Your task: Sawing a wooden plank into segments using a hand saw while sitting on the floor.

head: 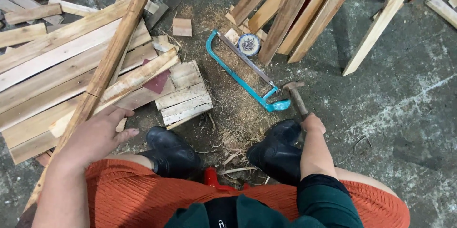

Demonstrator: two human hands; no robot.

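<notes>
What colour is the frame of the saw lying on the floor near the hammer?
Teal-blue: the metal-framed hand saw, clearest in the head view.
</notes>
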